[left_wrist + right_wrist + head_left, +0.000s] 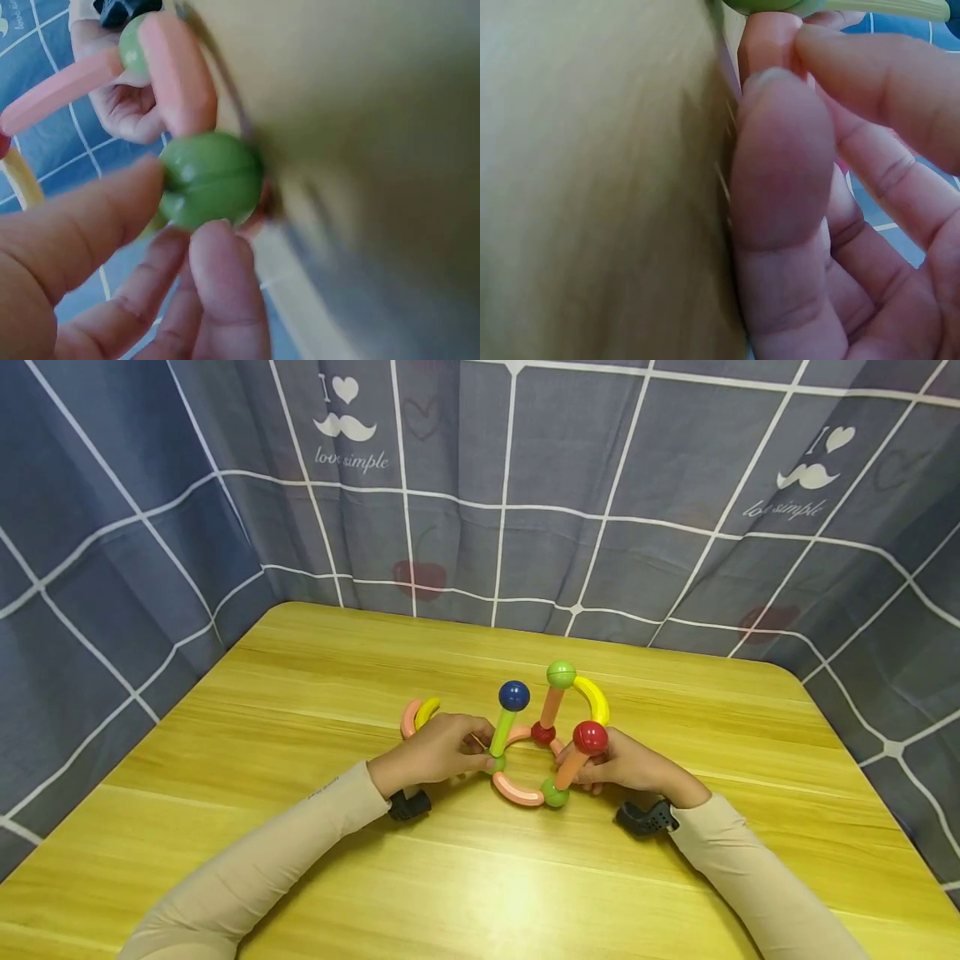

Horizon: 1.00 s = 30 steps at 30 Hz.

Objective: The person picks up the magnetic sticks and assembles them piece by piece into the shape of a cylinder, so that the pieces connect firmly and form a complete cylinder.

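Observation:
My left hand [442,747] pinches a green ball [214,180] between thumb and finger. This ball is the left corner of a ring of balls and pink curved sticks [517,790] on the table. A light green stick [503,732] topped by a blue ball [514,696] rises from it. At the ring's right side, my right hand [630,764] grips a pink curved stick [769,41] close to a green ball. Orange sticks [572,768] stand there too, topped by a red ball [590,737] and a light green ball [561,674], with a yellow curved stick [596,700] between them.
Behind the left hand lie a loose pink curved stick [408,717] and a yellow one [427,710]. The wooden table [300,652] ends at a blue-grey checked curtain [465,543] at the back and sides.

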Tool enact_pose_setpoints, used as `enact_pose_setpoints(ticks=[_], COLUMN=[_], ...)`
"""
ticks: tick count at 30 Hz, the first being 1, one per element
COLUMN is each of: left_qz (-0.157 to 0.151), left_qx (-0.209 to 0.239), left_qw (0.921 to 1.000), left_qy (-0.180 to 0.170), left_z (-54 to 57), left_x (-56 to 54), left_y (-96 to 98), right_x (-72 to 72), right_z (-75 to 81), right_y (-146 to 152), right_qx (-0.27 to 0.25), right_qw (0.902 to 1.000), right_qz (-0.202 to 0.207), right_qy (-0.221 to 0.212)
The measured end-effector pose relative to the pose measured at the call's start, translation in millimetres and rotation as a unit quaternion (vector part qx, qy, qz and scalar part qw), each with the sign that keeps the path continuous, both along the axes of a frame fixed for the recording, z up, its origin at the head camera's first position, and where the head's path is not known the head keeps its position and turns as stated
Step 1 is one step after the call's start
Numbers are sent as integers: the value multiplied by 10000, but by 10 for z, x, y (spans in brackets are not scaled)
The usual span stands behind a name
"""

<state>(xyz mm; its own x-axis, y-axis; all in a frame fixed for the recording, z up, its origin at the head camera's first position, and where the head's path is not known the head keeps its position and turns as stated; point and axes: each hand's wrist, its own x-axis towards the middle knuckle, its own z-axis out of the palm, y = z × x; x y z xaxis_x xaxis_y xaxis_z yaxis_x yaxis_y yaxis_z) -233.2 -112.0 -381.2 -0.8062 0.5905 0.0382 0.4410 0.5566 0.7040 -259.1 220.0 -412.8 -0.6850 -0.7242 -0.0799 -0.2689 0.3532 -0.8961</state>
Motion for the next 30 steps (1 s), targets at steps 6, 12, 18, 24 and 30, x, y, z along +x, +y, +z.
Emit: enact_pose_setpoints(ticks=[6, 12, 18, 24, 30], left_qz=[411, 1605, 1660, 1537, 1452], left_qx=[-467, -1753, -2704, -2829, -2465], left_qw=[9970, 9653, 9342, 9232, 9285], left_qy=[461, 1084, 1631, 2099, 2368], left_z=[179, 177, 69, 6, 11], left_x=[-157, -325, -334, -286, -319], left_y=[-275, -555, -521, -407, -298], right_x=[-34, -71, -82, -87, -119], right_z=[-11, -36, -32, 96, 401], right_y=[26, 67, 87, 126, 162], right_qx=[-110, -269, -245, -249, -648], right_qw=[9999, 9994, 9992, 9958, 9815], right_qz=[-14, -1, -160, -839, -1772], right_qy=[-82, -220, -269, -257, -330])
